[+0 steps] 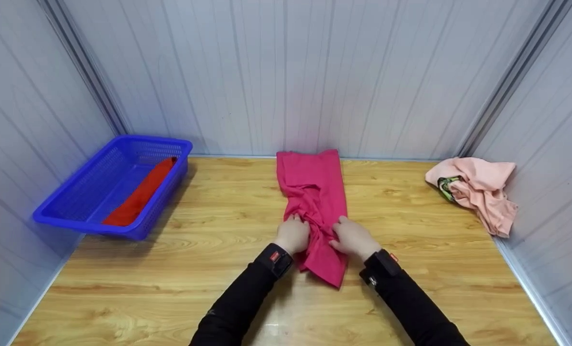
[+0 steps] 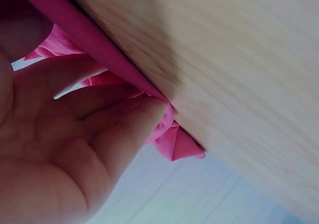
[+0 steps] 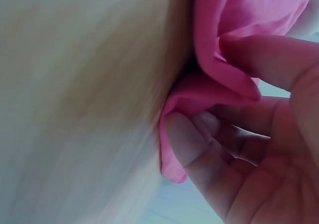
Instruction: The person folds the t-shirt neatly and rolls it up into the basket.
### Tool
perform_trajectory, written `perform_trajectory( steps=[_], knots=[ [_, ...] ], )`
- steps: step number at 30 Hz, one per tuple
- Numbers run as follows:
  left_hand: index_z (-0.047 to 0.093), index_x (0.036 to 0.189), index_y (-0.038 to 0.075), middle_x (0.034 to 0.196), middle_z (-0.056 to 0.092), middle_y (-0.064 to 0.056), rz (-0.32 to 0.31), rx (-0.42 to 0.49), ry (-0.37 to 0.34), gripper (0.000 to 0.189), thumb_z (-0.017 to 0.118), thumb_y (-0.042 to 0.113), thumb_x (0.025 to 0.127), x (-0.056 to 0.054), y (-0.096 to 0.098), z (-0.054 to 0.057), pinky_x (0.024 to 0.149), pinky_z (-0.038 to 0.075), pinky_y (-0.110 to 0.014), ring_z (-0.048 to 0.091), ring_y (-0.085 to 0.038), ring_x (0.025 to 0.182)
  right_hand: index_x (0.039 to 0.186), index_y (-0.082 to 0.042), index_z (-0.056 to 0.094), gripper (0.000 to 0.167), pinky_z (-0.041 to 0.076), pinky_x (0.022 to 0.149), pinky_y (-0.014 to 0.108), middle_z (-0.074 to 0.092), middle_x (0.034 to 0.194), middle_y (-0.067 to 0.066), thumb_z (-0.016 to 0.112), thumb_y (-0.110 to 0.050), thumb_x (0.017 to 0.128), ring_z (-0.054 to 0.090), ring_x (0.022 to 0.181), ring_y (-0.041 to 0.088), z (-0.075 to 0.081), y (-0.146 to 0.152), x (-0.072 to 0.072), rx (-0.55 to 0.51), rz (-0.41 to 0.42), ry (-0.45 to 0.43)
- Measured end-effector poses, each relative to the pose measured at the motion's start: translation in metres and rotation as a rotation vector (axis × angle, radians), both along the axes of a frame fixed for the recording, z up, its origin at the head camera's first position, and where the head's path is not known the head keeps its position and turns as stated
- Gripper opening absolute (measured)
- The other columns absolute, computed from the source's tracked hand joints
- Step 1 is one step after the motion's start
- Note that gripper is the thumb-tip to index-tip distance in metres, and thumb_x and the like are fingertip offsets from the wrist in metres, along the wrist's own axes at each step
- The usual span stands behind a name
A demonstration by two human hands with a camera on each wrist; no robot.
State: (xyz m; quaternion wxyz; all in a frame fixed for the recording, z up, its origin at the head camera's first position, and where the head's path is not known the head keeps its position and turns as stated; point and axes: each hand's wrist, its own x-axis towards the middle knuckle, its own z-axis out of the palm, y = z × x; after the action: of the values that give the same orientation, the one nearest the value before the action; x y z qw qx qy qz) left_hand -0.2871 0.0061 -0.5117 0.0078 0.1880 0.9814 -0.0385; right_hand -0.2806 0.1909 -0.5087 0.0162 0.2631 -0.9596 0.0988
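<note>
Blue plastic basket (image 1: 89, 192), holding red cloth (image 1: 144, 194). Left hand (image 1: 293, 234), apparently pinching, hold partly hidden. Magenta garment (image 1: 315, 168), rumpled, mid-desk (image 1: 170, 278); step, seemingly straightening; next calls for smoothing creases. Right hand (image 1: 355, 238), pinching its edge. Pale-pink garment (image 1: 483, 175), crumpled.

Left grip (image 1: 293, 234) curled, near curled right grip (image 1: 356, 238)
</note>
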Motion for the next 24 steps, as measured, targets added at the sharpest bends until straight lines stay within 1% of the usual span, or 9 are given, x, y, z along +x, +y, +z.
perform_trajectory(
  steps=[4,8,13,17,21,22,24],
  knots=[
    [0.061,0.135,0.008,0.14,0.052,-0.022,0.011,0.006,-0.026,0.043,0.053,0.024,0.096,-0.004,-0.001,0.0,0.094,0.051,-0.046,0.05,-0.034,0.13,0.092,0.002,0.065,0.028,0.053,0.069,0.046,0.046,0.085,0.009,0.075,-0.023,0.087,0.057,0.075,0.028,0.001,0.001,-0.006,0.015,-0.026,-0.021],
    [0.06,0.136,0.008,0.142,0.051,-0.023,0.018,0.014,-0.044,0.048,0.058,0.033,0.095,-0.005,-0.002,0.001,0.096,0.049,-0.046,0.049,-0.034,0.131,0.095,0.001,0.066,0.028,0.052,0.07,0.046,0.046,0.086,0.009,0.074,-0.024,0.087,0.057,0.077,0.029,0.001,0.004,-0.01,0.034,-0.03,-0.011],
    [0.059,0.137,0.008,0.143,0.05,-0.022,0.007,0.022,-0.052,0.057,0.064,0.043,0.092,-0.005,-0.005,0.003,0.097,0.049,-0.046,0.048,-0.034,0.132,0.098,0.001,0.066,0.029,0.049,0.072,0.045,0.045,0.085,0.008,0.074,-0.024,0.088,0.054,0.077,0.027,0.001,0.009,-0.013,0.027,-0.017,-0.003],
    [0.059,0.137,0.007,0.142,0.051,-0.023,-0.013,0.045,-0.042,0.06,0.066,0.045,0.091,-0.004,-0.009,0.003,0.099,0.048,-0.044,0.047,-0.034,0.133,0.102,0.002,0.067,0.031,0.048,0.074,0.045,0.045,0.087,0.009,0.074,-0.025,0.088,0.053,0.08,0.028,0.0,0.012,-0.015,0.023,-0.006,0.001],
    [0.059,0.136,0.006,0.141,0.051,-0.023,-0.037,0.057,-0.031,0.06,0.067,0.045,0.09,-0.004,-0.011,0.002,0.101,0.046,-0.042,0.047,-0.034,0.133,0.106,0.002,0.067,0.032,0.048,0.078,0.046,0.046,0.088,0.01,0.073,-0.025,0.089,0.054,0.084,0.03,-0.002,0.015,-0.016,0.024,-0.006,0.006],
    [0.058,0.136,0.006,0.142,0.051,-0.023,-0.039,0.055,-0.033,0.061,0.066,0.045,0.091,-0.004,-0.012,0.001,0.102,0.045,-0.041,0.046,-0.034,0.134,0.107,0.001,0.067,0.033,0.048,0.078,0.047,0.046,0.089,0.01,0.073,-0.025,0.089,0.054,0.085,0.031,-0.002,0.015,-0.016,0.022,-0.006,0.007],
    [0.058,0.138,0.007,0.143,0.049,-0.022,-0.031,0.055,-0.039,0.06,0.066,0.045,0.092,-0.004,-0.013,0.0,0.1,0.047,-0.044,0.045,-0.033,0.135,0.108,0.001,0.067,0.033,0.049,0.079,0.047,0.047,0.09,0.01,0.073,-0.025,0.089,0.055,0.087,0.031,-0.002,0.017,-0.015,0.011,0.002,0.015]
  ],
)
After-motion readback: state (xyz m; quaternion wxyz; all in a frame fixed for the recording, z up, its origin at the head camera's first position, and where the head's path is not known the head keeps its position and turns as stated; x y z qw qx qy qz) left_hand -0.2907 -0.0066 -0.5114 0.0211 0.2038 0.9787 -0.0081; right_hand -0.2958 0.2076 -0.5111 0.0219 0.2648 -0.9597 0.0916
